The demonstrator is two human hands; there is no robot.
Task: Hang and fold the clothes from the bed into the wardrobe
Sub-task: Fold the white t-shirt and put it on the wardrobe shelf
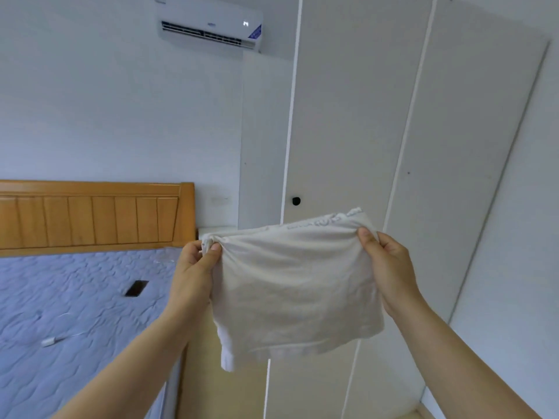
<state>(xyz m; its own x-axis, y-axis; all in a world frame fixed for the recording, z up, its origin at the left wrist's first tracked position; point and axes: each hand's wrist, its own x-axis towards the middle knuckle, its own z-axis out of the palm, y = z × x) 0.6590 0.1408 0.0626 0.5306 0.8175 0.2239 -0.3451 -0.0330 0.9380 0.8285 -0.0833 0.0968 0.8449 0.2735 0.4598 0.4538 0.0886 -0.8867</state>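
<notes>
garment (296, 285): off-white, faint pale lettering along the top band
mattress (75, 313): pale blue-lilac, quilted wavy pattern
headboard (90, 217): orange-brown wood, vertical panels
wardrobe doors (348, 131): light grey, white edges
knob (296, 201): black
air conditioner (210, 25): white, blue sticker

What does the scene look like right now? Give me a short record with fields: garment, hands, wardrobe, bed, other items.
garment: white cloth, held up in the air by its top edge, hanging down, in front of the wardrobe
left hand: fingers pinch the cloth's top left corner
right hand: fingers pinch the top right corner
wardrobe: pale doors shut as far as seen, black knob
bed: blue quilted mattress, wooden headboard
on bed: dark phone, white charger with cable
wall: air conditioner
</notes>
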